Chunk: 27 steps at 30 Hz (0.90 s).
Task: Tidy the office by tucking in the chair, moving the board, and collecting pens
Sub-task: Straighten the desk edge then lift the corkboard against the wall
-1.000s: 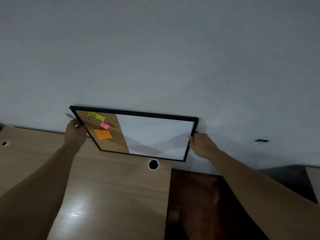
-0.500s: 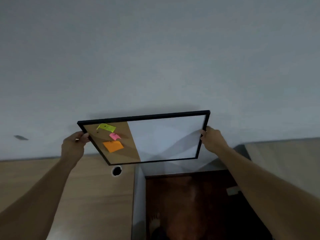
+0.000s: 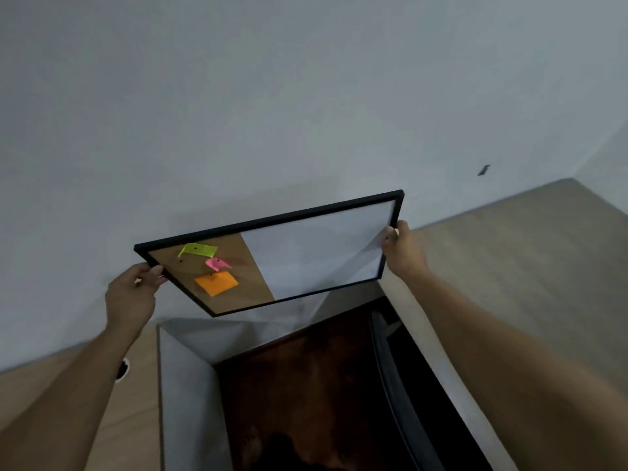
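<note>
Board (image 3: 316,256) now rightward, between left hand (image 3: 131,294) and right hand (image 3: 402,251).

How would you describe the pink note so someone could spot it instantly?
Find the black-framed board, half cork and half whiteboard, held up before the grey wall. On its brown cork half sit three pinned paper notes. The small pink paper note is the middle one, below the yellow-green paper note and above the larger orange square paper note.

Readable text: none.
Sticky notes (image 3: 216,282) on the board (image 3: 306,253): no legible writing.
</note>
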Tool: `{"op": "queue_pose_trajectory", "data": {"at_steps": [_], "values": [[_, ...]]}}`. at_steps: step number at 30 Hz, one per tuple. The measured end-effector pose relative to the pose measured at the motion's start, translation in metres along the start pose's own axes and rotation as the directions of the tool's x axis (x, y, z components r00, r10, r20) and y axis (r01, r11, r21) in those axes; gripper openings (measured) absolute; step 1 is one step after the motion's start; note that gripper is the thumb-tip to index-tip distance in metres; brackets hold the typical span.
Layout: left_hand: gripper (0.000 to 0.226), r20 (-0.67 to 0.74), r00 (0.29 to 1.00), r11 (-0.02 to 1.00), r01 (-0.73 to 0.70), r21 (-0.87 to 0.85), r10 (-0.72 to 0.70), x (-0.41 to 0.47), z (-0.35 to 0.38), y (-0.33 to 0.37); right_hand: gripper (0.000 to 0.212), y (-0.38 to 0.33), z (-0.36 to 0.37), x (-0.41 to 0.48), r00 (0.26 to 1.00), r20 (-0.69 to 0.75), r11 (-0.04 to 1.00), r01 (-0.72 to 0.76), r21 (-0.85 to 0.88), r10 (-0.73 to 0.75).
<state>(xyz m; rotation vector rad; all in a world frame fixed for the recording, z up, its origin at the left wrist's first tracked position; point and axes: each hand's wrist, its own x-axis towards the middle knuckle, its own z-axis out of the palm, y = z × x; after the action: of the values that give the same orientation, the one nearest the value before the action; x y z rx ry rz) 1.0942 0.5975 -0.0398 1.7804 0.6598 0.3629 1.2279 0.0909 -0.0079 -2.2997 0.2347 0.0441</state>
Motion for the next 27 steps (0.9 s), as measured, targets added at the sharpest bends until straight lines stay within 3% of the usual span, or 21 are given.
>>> {"op": "queue_pose_trajectory", "data": {"at_steps": [4,6,9,11,17,27], "values": [[0.016,0.088,0.996,1.000,-0.001,0.031,-0.001,-0.018,0.052,0.004,0.042,0.045,-0.032,-0.005,0.995,-0.071,0.993,-0.057,0.107,0.065],[0.012,0.129,0.992,0.999,-0.003,0.048,-0.003,-0.023,0.073,0.006,0.044,0.065,-0.046,-0.003,0.990,-0.089,0.989,-0.100,0.106,0.110],[0.024,0.161,0.987,0.998,0.001,0.066,-0.012,-0.024,0.100,0.011,0.046,0.088,-0.060,0.004,0.980,-0.092,0.983,-0.167,0.080,0.175],[0.014,0.179,0.984,0.997,-0.007,0.079,-0.007,-0.024,0.115,0.014,0.049,0.099,-0.066,0.010,0.978,-0.078,0.980,-0.187,0.066,0.192],[0.013,0.146,0.989,0.994,0.007,0.110,-0.023,-0.007,0.145,0.018,0.057,0.114,-0.060,0.032,0.965,0.008,0.962,-0.263,0.077,0.263],[0.006,0.048,0.990,0.989,0.134,-0.055,-0.132,0.030,0.174,0.014,0.039,0.089,-0.033,0.128,0.951,0.098,0.942,-0.306,0.139,0.295]]}}
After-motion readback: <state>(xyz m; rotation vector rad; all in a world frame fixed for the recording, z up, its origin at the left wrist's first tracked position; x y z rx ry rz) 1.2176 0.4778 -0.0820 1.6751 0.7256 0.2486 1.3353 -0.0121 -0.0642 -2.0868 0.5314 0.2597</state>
